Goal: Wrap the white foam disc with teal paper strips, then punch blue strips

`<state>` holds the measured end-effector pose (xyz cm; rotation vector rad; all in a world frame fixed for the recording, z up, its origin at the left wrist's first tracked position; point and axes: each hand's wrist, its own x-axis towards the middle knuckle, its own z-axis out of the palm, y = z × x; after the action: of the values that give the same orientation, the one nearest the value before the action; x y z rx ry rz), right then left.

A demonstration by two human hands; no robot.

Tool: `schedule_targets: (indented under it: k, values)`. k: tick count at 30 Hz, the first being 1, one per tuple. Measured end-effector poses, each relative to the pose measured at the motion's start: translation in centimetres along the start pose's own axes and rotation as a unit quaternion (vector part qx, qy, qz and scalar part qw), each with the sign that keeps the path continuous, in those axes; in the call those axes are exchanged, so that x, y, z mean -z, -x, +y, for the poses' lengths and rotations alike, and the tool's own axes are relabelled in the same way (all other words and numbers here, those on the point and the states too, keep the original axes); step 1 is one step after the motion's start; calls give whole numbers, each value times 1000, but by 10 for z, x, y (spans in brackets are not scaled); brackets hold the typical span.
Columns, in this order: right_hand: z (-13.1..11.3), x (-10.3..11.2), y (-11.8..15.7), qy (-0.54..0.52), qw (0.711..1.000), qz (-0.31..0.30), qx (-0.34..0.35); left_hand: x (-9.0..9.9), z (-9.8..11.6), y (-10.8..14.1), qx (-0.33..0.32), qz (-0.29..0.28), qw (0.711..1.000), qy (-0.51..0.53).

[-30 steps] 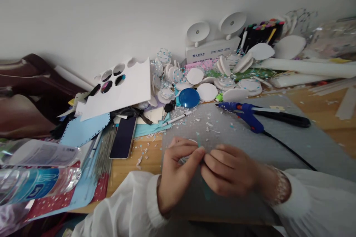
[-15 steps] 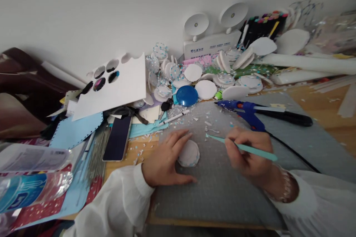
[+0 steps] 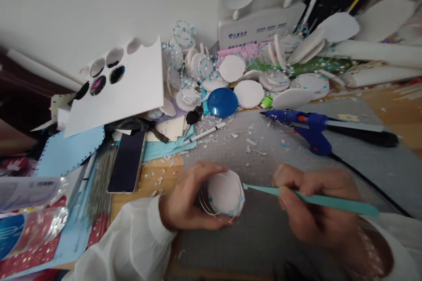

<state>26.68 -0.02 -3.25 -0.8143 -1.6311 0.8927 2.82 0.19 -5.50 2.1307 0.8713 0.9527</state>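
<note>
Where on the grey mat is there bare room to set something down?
The grey mat looks bare on its near side, between the left hand and right hand. Its far side carries scraps and the glue gun; white discs crowd behind it.

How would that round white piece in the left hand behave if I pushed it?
The round white piece is probably light, as its matte body looks like foam. Its broad flat face suggests it would slide rather than roll, unless stood on edge. The small blue bits along its rim might come loose if rubbed, as they look stuck on.
</note>
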Motion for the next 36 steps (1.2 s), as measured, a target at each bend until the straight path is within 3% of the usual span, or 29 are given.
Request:
schedule_targets:
  k: [9,23,26,31,36]
  values:
    - [-4,2,0,72,992,-86,58,-4,-1,-1,-50,6,999,20]
    - [-3,8,-1,146,967,-148,150,-3,-2,-2,-61,0,998,1]
    - [-5,7,-1,141,973,-121,134,-3,-1,-3,-61,9,998,-3]
    - [-9,1,-6,72,995,-37,50,-2,-1,-2,-66,28,997,6]
    - [-9,-3,-9,70,996,-43,47,-2,-3,-1,-69,34,997,0]
